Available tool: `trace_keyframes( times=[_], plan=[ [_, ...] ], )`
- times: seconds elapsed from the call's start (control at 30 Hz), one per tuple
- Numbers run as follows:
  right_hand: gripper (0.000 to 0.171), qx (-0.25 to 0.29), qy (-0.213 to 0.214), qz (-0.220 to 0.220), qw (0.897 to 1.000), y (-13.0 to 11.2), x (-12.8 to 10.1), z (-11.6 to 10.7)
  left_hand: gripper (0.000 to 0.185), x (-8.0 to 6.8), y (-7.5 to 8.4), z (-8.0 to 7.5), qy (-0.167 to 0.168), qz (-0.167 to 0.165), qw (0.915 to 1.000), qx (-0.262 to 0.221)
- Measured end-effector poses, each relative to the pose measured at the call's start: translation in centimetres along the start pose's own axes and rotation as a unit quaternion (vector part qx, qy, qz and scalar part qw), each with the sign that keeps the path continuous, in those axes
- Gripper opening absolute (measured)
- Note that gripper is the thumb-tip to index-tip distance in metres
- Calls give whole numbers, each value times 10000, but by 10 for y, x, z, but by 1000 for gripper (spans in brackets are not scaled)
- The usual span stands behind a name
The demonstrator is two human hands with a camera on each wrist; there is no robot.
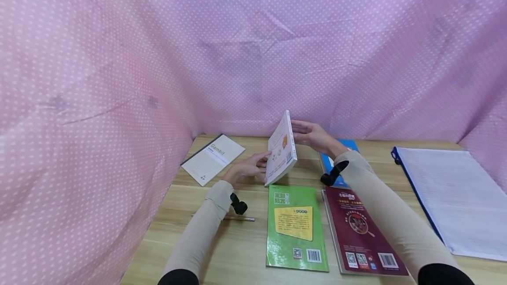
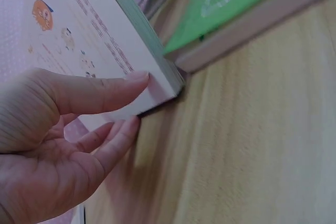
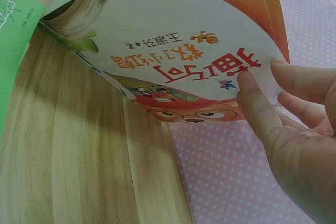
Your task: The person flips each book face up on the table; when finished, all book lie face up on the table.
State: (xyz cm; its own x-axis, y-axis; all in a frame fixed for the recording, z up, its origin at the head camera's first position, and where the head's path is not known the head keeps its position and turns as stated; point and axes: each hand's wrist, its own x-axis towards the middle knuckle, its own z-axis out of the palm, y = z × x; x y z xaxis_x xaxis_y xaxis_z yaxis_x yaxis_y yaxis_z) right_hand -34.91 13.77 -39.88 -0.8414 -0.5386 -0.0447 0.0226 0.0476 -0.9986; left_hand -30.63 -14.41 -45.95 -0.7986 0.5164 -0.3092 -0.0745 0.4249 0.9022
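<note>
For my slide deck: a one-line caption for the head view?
Both hands, left hand and right hand, tilt a white book on edge.

Two bare hands, left hand (image 1: 246, 169) and right hand (image 1: 314, 137), free of rings or gloves. Close-fitting beige sleeves (image 1: 200, 228) running from each wrist back up the forearm, smooth and unmarked. Black cuffs (image 1: 178, 277) of a darker garment behind them, nearer the elbows. Small black wrist cameras (image 1: 239, 204) strapped just behind each grip, the right one (image 1: 332, 174) on a dark band around the sleeve's end. Short, unpainted fingernails (image 2: 137, 76) in the wrist views.
</note>
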Motion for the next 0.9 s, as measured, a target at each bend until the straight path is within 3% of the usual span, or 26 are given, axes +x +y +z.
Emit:
trace_keyframes(
  times=[0.2,0.4,0.57,0.73,0.9],
  plan=[
    [66,45,188,42,9998,0,2,7,98,-2,7,-3,-63,119,9999,-68],
    [61,127,158,-93,9998,-2,3,13,82,-2,20,-3,-197,-144,9959,-874],
    [60,40,6,-294,9996,-2,5,20,76,-1,27,-9,-279,40,9936,-1093],
    [60,5,44,-338,9994,-2,9,28,69,-5,41,-14,-432,278,9862,-1572],
    [61,-146,120,-333,9993,-2,11,35,60,-10,54,-17,-371,405,9836,-1720]
  ],
)
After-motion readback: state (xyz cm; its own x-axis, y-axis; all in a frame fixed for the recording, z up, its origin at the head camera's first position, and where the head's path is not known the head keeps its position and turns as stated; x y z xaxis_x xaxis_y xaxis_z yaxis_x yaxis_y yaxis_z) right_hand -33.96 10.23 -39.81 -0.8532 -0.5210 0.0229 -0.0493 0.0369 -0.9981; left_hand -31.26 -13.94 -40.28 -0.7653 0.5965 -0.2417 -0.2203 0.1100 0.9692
